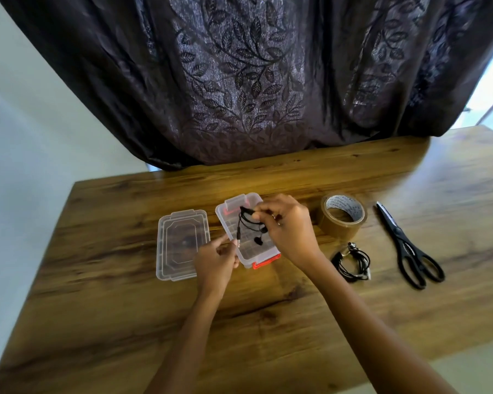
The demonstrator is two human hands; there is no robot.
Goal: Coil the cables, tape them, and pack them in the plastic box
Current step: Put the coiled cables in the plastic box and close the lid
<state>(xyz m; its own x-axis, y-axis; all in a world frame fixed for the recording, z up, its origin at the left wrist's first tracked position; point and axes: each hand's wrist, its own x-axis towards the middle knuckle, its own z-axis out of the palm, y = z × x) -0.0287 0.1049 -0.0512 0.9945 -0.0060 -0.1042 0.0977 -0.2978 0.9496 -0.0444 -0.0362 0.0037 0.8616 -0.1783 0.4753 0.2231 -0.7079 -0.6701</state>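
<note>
A black cable [241, 220] is pinched above the open plastic box [248, 253] by the right hand [288, 226], its plug end by the left hand [217, 258]; if released loosely, the coil could be undone.

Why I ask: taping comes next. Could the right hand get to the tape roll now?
Probably yes, once freed: the right hand pinches the earphone cable, and the tape roll stands just beside it with nothing between.

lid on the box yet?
No, the clear lid lies flat on the table, to the left of the open plastic box.
</note>
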